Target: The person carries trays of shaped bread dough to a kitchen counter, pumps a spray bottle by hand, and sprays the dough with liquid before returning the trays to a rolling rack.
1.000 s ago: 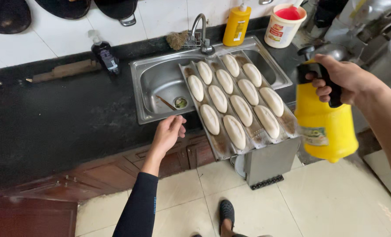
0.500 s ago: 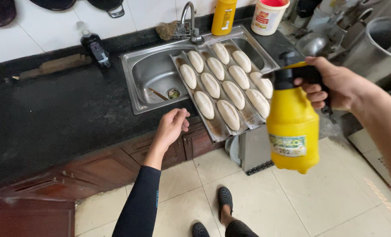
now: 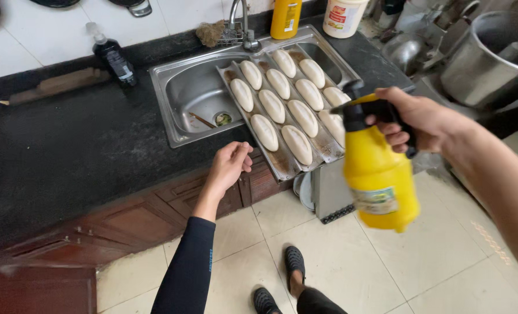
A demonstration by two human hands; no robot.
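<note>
A grooved metal baking tray (image 3: 282, 166) rests slanted across a steel sink (image 3: 183, 96) and holds several pale oblong dough pieces (image 3: 272, 106) in rows. My right hand (image 3: 425, 119) grips the black trigger head of a yellow spray bottle (image 3: 378, 174), held in the air just right of the tray, with its nozzle facing the dough. My left hand (image 3: 230, 166), with a black sleeve on that arm, hovers with fingers loosely curled at the black counter's front edge, close to the tray's near corner and holding nothing.
A dark soap bottle (image 3: 113, 58) and a wooden strip (image 3: 61, 84) lie on the black counter (image 3: 67, 151). A yellow bottle (image 3: 286, 17) and a white tub (image 3: 343, 16) stand behind the sink. A large steel pot (image 3: 492, 58) sits at right. Brown cabinets and a tiled floor lie below.
My right hand has carried the yellow spray bottle leftwards, closer to the tray. My left hand has stayed by the counter edge, beside the tray's near corner.
</note>
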